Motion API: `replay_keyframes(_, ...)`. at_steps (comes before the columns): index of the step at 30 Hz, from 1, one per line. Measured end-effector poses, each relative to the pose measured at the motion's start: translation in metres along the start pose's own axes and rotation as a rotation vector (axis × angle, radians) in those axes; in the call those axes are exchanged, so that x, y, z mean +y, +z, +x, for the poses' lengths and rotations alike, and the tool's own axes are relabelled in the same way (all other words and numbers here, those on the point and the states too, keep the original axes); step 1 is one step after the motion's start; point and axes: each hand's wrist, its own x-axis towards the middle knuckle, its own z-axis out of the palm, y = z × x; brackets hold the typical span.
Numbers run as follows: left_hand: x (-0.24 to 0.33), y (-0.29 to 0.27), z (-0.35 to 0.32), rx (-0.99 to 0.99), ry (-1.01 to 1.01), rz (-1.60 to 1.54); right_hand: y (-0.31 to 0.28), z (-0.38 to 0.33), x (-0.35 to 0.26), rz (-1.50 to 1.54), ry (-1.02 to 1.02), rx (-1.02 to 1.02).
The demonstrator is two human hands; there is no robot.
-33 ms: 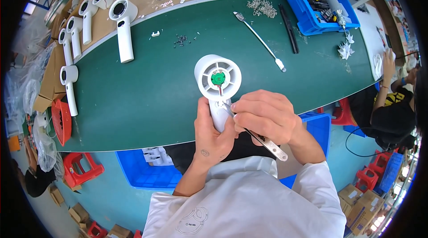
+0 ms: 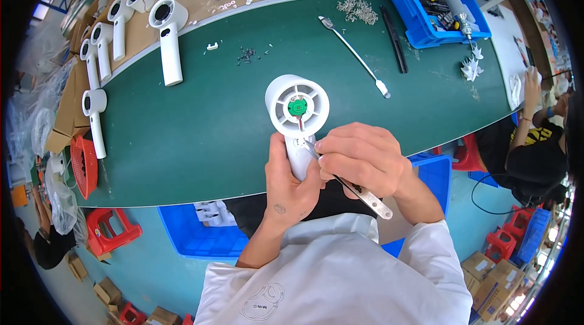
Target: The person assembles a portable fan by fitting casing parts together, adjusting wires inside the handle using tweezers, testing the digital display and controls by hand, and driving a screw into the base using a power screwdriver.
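Observation:
A white hand-held fan housing (image 2: 297,106) lies on the green table (image 2: 201,124), its round head open, with a green part at the centre and a thin red wire running down toward the handle. My left hand (image 2: 289,188) wraps around the handle from below. My right hand (image 2: 362,157) pinches a pair of metal tweezers (image 2: 365,196). The tweezer tips sit at the neck of the housing, just under the round head, and the rear end sticks out past my wrist.
Several more white fan housings (image 2: 169,39) lie along the table's left and back. A loose tool (image 2: 356,57), a black rod (image 2: 394,39), screws (image 2: 358,10) and a blue bin (image 2: 426,2) are at the back right. Another person (image 2: 535,136) sits at the right.

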Motion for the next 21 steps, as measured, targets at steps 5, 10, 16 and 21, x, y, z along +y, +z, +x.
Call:
replay_keyframes(5, 0.0018, 0.0008, 0.0012, -0.013, -0.007, -0.06, 0.001, -0.0005, 0.0028, -0.016, 0.001, 0.006)
replay_keyframes(10, 0.0042, 0.0022, 0.0016, -0.009, -0.034, -0.111, 0.0041, -0.0004, 0.0014, -0.029, 0.023, 0.036)
replay_keyframes(16, 0.0042, 0.0012, 0.0014, -0.031, -0.032, -0.107, -0.0002, 0.0, 0.0031, -0.019, 0.012, 0.011)
replay_keyframes(21, 0.0057, 0.0023, 0.0006, -0.021, -0.067, -0.114, -0.0051, 0.0011, 0.0019, 0.019, 0.012, -0.042)
